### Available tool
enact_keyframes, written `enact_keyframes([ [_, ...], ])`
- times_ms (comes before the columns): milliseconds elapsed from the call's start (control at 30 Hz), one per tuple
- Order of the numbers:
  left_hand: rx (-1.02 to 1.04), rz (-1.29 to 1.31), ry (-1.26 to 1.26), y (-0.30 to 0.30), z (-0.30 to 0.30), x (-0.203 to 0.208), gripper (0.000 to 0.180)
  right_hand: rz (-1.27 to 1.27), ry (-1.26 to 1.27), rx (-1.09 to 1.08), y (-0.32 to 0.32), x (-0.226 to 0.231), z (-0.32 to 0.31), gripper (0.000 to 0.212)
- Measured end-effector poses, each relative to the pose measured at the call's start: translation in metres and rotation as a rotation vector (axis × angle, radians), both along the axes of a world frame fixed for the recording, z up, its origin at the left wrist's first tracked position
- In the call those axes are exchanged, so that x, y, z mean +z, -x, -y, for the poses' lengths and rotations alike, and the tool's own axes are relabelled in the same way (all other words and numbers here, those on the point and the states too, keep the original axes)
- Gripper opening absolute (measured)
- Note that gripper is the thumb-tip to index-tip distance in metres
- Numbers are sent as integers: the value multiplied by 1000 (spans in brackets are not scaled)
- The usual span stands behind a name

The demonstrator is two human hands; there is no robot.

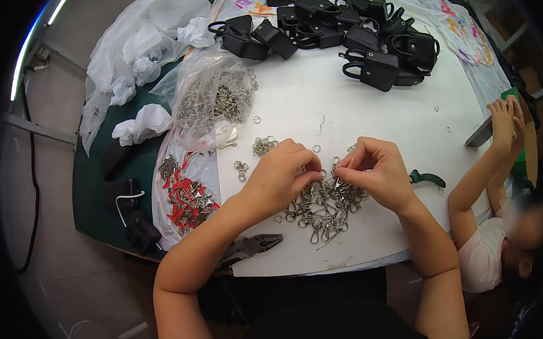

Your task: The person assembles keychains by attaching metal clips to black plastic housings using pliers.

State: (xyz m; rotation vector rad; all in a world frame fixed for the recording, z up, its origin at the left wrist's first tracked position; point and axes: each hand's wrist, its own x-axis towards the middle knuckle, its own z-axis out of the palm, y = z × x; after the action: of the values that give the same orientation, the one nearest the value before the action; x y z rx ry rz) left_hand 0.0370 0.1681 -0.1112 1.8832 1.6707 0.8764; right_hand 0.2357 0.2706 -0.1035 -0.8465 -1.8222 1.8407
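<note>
Counter (359, 106) with a white top, crowded. Far edge: a heap of small black bags (350, 33) with loop handles. Left side: crumpled white plastic wrap (137, 48), then a clear bag of metal rings (214, 100) lying open-mouthed toward the middle. Below it, a scatter of red-and-silver tags (185, 196) on a plastic sheet.

Centre, near edge — a pile of silver clasps (324, 208), tangled, lying right under both hands. Left hand (280, 176) clenched, thumb and forefinger pinched on something small and metal above the pile; too small to tell which piece. Right hand (374, 171) likewise pinched, fingertips meeting the left's — the two hands touching at the tips.

Pliers (253, 247) at the near counter edge, beside the left forearm. Green-handled cutters (427, 178) just right of the right hand. Small cluster of loose rings (263, 146) just left of the left hand.

Right edge: another person's arms (490, 161) reaching up to a phone (480, 133).
</note>
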Motion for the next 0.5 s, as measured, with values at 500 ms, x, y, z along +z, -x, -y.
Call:
enact_keyframes([
  [500,20,878,238,19,6,12,11,-115,171,50,2,8,6,10],
])
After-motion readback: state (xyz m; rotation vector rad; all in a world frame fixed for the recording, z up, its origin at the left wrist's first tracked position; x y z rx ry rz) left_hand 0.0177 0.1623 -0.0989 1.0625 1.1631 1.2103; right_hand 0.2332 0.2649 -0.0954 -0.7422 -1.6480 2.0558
